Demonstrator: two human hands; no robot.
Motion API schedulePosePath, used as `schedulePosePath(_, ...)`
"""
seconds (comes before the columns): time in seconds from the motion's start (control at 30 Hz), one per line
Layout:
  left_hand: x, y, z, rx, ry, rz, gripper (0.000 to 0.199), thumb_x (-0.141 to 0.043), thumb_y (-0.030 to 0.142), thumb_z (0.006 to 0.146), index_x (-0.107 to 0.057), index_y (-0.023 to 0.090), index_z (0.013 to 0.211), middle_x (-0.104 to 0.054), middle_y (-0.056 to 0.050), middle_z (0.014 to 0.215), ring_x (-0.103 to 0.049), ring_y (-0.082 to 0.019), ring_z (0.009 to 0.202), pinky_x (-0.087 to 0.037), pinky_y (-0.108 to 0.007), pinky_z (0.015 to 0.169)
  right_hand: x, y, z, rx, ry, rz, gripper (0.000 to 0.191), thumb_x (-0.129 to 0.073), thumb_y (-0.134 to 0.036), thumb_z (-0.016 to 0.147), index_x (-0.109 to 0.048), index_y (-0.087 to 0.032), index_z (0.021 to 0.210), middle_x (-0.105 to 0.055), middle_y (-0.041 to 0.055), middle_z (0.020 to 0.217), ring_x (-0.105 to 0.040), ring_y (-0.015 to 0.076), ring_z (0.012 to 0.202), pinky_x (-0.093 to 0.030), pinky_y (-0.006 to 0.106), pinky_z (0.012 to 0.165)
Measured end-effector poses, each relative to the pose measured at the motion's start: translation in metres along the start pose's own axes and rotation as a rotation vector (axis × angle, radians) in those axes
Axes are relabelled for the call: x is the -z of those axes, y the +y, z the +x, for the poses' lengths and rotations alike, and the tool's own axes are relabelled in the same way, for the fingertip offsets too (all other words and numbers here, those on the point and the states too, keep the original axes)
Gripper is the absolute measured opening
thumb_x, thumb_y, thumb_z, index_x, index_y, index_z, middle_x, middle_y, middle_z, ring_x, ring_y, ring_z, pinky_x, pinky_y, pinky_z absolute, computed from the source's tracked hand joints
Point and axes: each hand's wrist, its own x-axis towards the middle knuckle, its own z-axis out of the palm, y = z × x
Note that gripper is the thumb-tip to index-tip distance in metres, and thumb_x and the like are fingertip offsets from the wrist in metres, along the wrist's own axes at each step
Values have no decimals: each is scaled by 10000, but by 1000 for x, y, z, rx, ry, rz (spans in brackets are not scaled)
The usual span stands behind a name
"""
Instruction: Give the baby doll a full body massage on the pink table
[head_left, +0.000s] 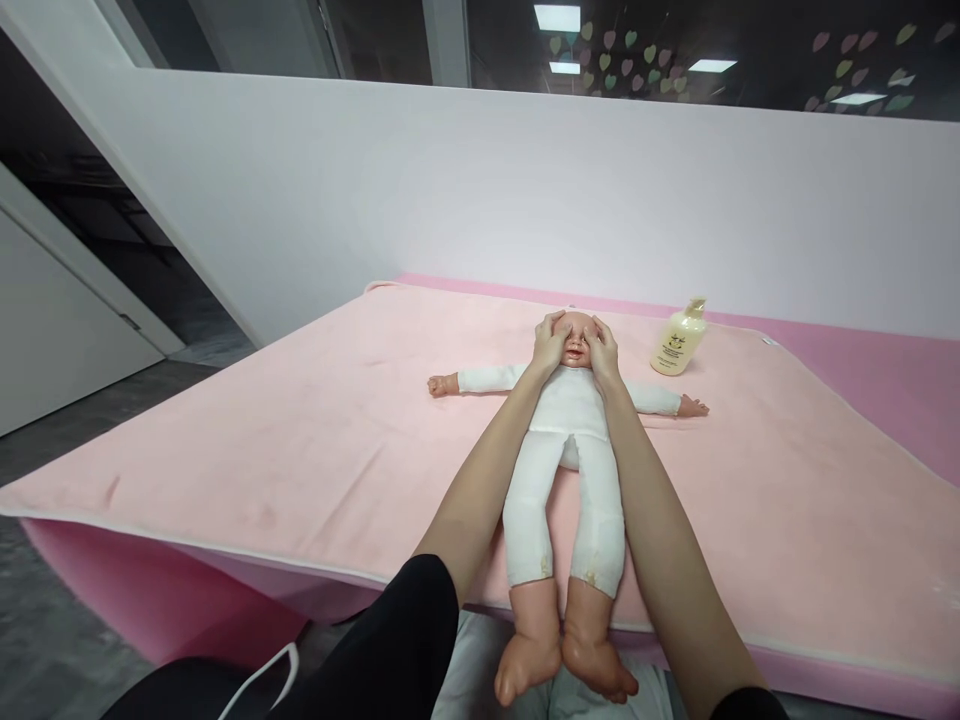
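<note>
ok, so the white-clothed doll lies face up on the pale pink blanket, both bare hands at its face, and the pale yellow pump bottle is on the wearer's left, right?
No, the pale yellow pump bottle is on the wearer's right, as the head view shows. The rest holds: white-clothed doll face up on the pale pink blanket, left hand and right hand at its face.

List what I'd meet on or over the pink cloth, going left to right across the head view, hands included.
Doll's fist → left hand → doll's mouth → right hand → bottle.
</note>
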Motion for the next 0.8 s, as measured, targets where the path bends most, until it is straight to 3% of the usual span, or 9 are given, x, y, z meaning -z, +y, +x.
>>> schedulePosePath(0.3,1,-1,3,-23,-1,-14,352,-372,136,814,-588,162,1090,-581,-54,1186,-477,-188,1165,-341,-309,1026,0,3,7,-55,45,96,430,-367,-133,736,-581,-141,1109,-550,40,1234,-479,136,1158,-339,323,1030)
schedulePosePath(0.43,0,-4,2,-4,-9,-34,374,-351,167,845,-559,184,1156,-549,-37,1251,-458,-180,1201,-340,-314,1035,0,2,4,-101,39,176,431,-366,-133,750,-565,-121,1132,-558,58,1225,-514,142,1126,-385,320,997)
schedulePosePath(0.57,-2,-7,-1,9,-41,-12,415,-467,306,846,-508,192,1243,-464,-59,1351,-378,-208,1281,-259,-329,1087,1,3,3,-178,47,236,410,-404,-242,822,-524,-118,1195,-497,74,1305,-486,148,1176,-392,303,1001)
schedulePosePath(0.8,6,0,-14,69,-158,-6,869,-736,371,620,-344,210,1378,-275,-78,1475,-212,-266,1367,-199,-355,1111,7,10,3,-196,-42,252,491,-524,-392,814,-488,-193,1261,-439,29,1365,-459,152,1211,-418,301,991)
